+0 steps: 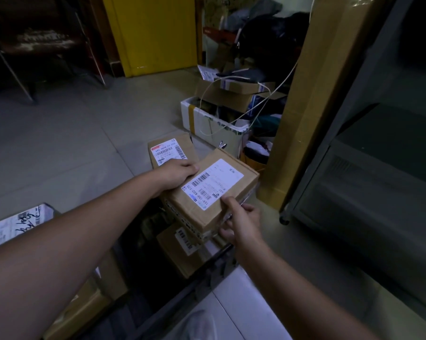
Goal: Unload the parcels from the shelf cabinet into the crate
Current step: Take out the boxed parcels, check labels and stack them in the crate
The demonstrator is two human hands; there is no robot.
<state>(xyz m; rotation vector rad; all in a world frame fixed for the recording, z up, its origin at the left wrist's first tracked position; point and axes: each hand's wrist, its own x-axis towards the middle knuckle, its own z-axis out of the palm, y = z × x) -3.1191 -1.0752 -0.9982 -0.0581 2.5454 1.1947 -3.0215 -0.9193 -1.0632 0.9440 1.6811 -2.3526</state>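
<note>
A brown cardboard parcel with a white barcode label is held between both hands above a dark crate. My left hand grips its far left edge, fingers over the top. My right hand grips the near right corner, thumb on top. Below it in the crate lie more brown parcels. Another labelled parcel sits just beyond my left hand. The grey shelf cabinet stands at the right, its interior dark.
A tall cardboard box stands upright beside the cabinet. A white foam box full of clutter and cables sits behind. A white scribbled parcel lies at the left. A yellow panel stands at the back.
</note>
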